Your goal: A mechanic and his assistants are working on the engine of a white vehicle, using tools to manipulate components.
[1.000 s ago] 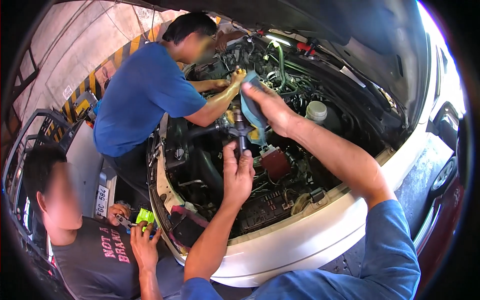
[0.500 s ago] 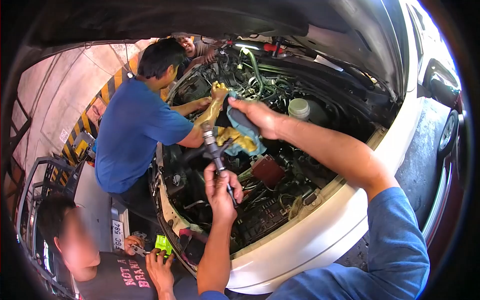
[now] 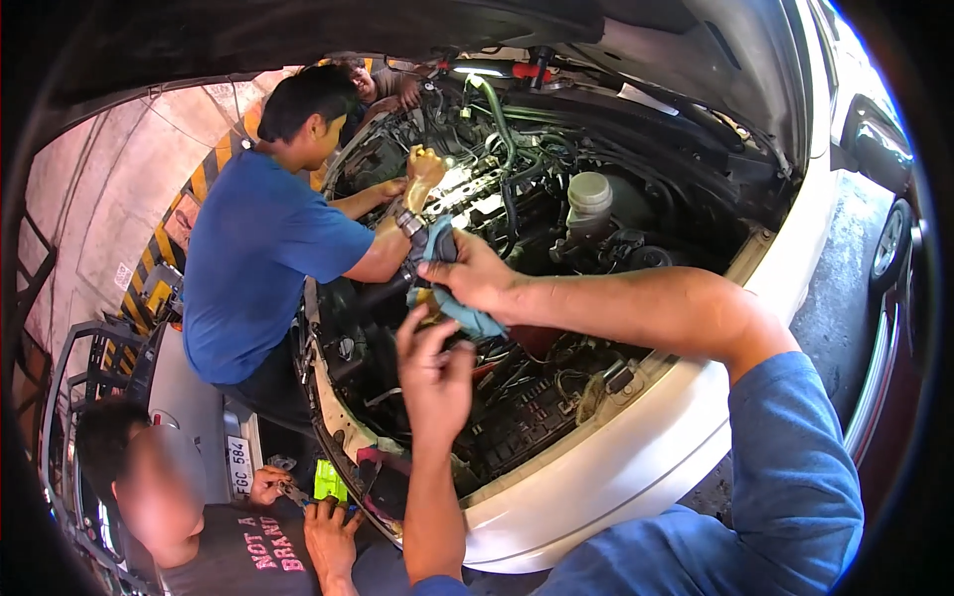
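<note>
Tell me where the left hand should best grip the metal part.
Grip the metal part probably by its upper end, with the left hand coming from the left: that end pokes out bare, while the right hand and blue cloth cover its right side.

Teal-blue cloth (image 3: 471, 318), white car front (image 3: 596, 492), green hose (image 3: 498, 112), yellow band (image 3: 201, 183) (with black diagonal stripes)

Daylight burns white at right; a lamp (image 3: 485, 72) glows far under the dark hood (image 3: 348, 45), and the near bodywork (image 3: 626, 447) shines. Motion smears the person's left grip (image 3: 437, 382); edges bow toward black corners.
</note>
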